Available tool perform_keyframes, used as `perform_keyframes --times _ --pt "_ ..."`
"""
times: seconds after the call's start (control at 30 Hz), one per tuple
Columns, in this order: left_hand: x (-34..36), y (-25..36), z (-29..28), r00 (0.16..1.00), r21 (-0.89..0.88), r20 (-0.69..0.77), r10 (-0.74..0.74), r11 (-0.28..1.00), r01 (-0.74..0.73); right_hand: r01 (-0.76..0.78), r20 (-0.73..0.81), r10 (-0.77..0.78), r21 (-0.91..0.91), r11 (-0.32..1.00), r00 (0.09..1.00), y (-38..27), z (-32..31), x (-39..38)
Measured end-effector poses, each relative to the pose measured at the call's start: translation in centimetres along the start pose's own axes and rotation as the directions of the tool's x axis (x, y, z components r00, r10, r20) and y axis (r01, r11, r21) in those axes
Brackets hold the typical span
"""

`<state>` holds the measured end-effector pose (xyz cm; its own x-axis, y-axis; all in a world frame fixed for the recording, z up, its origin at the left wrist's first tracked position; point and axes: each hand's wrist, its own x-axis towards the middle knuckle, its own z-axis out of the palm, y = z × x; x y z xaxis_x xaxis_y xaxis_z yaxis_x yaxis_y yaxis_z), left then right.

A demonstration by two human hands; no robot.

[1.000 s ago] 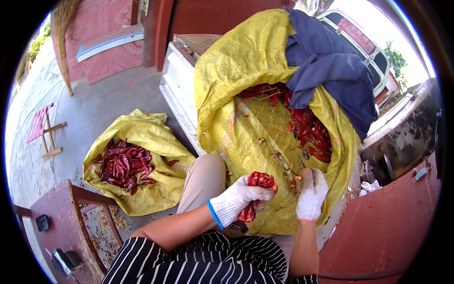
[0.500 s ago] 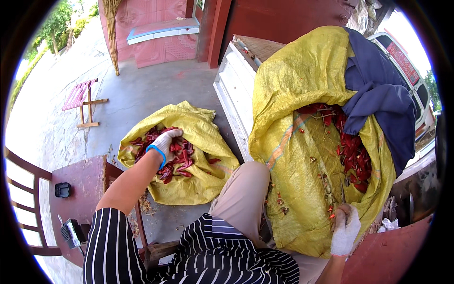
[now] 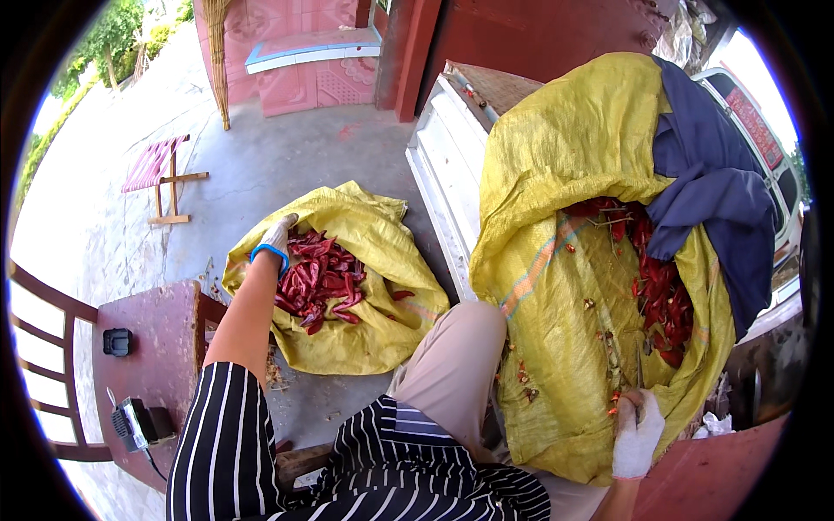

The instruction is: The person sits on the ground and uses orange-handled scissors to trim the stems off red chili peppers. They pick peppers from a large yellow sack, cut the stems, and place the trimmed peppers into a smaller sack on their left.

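Note:
My left hand [image 3: 279,236], in a white glove with a blue band at the wrist, is closed on the far left rim of a smaller yellow woven sack [image 3: 382,234] on the floor. Beside it a heap of dried red chillies [image 3: 320,278] lies in the sack's rolled-open mouth. At my right a large yellow sack [image 3: 556,408] lies open, with more red chillies [image 3: 665,304] along its inside. Low on that sack, my gloved right hand [image 3: 638,434] is closed round a thin pointed metal blade [image 3: 640,372]; its handle is hidden by the fingers.
A dark blue cloth [image 3: 717,191] drapes over the large sack, against a white truck bed [image 3: 443,156]. To the left are a folding stool [image 3: 165,178] and a reddish wooden table [image 3: 152,347] bearing a small black device [image 3: 137,425]. A straw broom [image 3: 215,61] leans at the back wall.
My left hand has moved off the chillies to the small sack's far left rim, uncovering the heap. The view has shifted slightly; my right hand stays low on the large sack.

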<state>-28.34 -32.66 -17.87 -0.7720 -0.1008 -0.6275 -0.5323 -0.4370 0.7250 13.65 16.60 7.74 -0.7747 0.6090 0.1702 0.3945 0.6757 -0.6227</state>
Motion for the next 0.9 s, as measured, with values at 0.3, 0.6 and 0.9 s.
perform_keyframes --times 0.3,0.6,0.9 --pt "-4.7 -1.7 8.6 0.841 -0.003 0.535 -0.081 0.995 0.098 0.308 0.522 -0.117 -0.296 0.904 0.845 -2.3 -1.6 1.3" --pt "-26.1 -5.6 23.0 0.469 0.136 0.842 -0.267 0.946 0.296 0.332 0.095 -0.363 -0.663 0.672 0.927 2.2 -2.3 13.2" --pt "-33.9 -10.0 25.9 0.143 0.300 0.905 -0.400 0.840 0.453 0.480 0.319 -0.372 -0.710 0.515 0.871 3.8 -0.6 18.3"
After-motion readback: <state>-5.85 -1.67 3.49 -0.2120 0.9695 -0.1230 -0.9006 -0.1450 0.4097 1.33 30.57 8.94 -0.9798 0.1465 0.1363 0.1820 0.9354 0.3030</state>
